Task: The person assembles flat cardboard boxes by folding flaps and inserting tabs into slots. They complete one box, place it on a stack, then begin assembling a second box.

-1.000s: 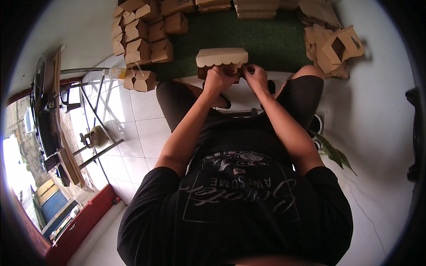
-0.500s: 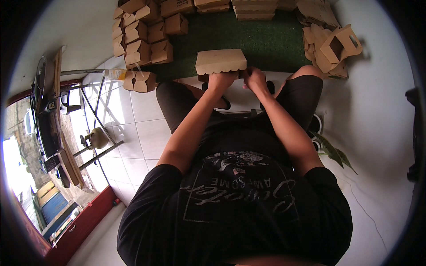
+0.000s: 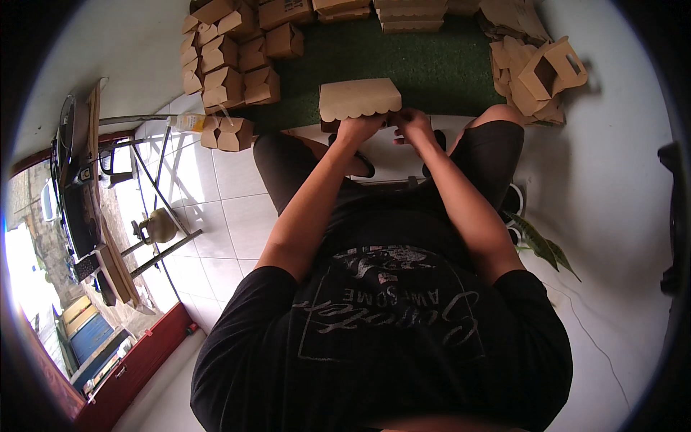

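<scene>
A brown cardboard box (image 3: 360, 96) with a scalloped lid edge sits at the near edge of a green turf-covered surface, in front of my knees. My left hand (image 3: 359, 130) is at the middle of its front, fingers curled in under the scalloped flap, their tips hidden. Bent fingers of my right hand (image 3: 414, 128) are at the box's front right corner, the upper ones against the cardboard and the lower ones a little apart from it.
Folded brown boxes (image 3: 223, 86) are stacked at the left, with scalloped boxes (image 3: 410, 16) at the far edge. Flat cardboard pieces and an open handled box (image 3: 553, 68) lie at right. A bottle (image 3: 189, 123) is beside the left stack. Green turf (image 3: 403, 61) lies behind the box.
The fingers of my right hand have spread slightly at the box's corner. My left hand and the box have barely shifted.
</scene>
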The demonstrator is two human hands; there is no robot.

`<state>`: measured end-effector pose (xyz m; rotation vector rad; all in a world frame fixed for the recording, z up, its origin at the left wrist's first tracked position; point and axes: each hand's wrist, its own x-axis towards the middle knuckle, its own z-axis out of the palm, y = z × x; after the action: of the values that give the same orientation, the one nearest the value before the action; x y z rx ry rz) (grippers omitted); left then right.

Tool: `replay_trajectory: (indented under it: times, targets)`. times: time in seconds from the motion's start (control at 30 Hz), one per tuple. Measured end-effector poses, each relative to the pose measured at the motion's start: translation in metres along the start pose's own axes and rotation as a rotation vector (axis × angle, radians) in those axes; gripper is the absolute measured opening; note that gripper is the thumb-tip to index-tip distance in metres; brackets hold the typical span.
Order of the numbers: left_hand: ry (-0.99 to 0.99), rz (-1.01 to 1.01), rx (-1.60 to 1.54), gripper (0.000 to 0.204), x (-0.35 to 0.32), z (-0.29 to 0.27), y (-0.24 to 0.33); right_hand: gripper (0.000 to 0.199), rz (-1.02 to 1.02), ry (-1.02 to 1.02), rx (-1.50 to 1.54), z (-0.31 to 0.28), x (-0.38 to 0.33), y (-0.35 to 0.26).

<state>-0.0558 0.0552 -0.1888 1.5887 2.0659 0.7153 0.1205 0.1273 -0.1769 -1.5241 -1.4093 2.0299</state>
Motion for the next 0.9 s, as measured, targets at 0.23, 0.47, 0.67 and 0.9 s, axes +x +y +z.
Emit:
replay_trajectory:
  times: [0.23,0.47,0.67,0.9]
  targets:
    - [-0.107,-0.097,0.095,0.033,0.002,0.009,-0.011,0.036,-0.017,0.054,-0.011,-0.002,-0.002,-0.002]
    - [-0.141,-0.003,0.161,0.035,0.002,0.002,-0.015,0.037,-0.005,0.068,-0.053,-0.004,-0.005,-0.008]
    - [-0.208,-0.129,0.098,0.038,0.002,-0.01,0.001,0.032,-0.023,0.092,-0.052,-0.004,-0.002,-0.007]
    - [-0.169,-0.191,-0.037,0.038,-0.004,-0.012,0.005,0.031,0.002,0.11,-0.068,-0.005,0.004,-0.004]
